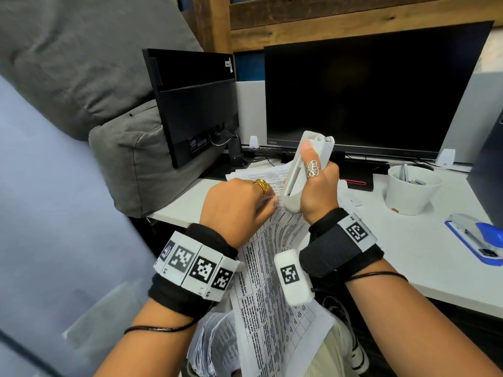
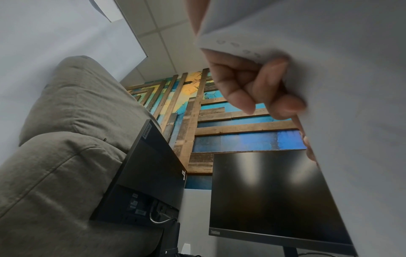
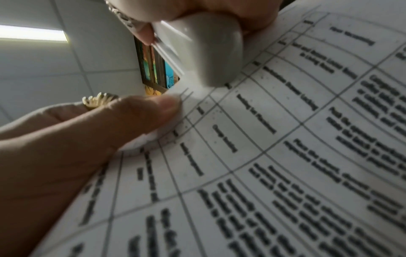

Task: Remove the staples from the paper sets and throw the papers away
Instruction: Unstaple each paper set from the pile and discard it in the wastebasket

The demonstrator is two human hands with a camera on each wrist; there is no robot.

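The left hand [image 1: 234, 210] is pinching the top corner of a stapled paper set [image 1: 275, 273], its thumb [image 3: 140, 111] lying flat on the printed sheet and the other fingers [image 2: 241, 83] curled behind it. The right hand [image 1: 318, 189] is wrapped round a white staple remover [image 1: 302, 170], which is being held upright with the thumb laid along its front. The lower tip of the staple remover is being pressed against the paper's corner, just beside the left thumb; the staple itself cannot be made out. The paper set is being held up in front of the desk [image 1: 408, 254] edge, and its sheets, printed with a table of text, are hanging down toward the person's lap. More printed papers [image 1: 253, 172] are lying on the desk behind the hands, and another bundle [image 1: 215, 346] is seen below the left wrist. On the desk to the right, a white cup [image 1: 411, 190] holding small metal pieces is standing, and a blue and grey stapler [image 1: 476, 239] is lying near the edge. Two dark monitors [image 1: 375, 91] are standing at the back, and a grey cushion [image 1: 81, 77] is leaning beside the left one.
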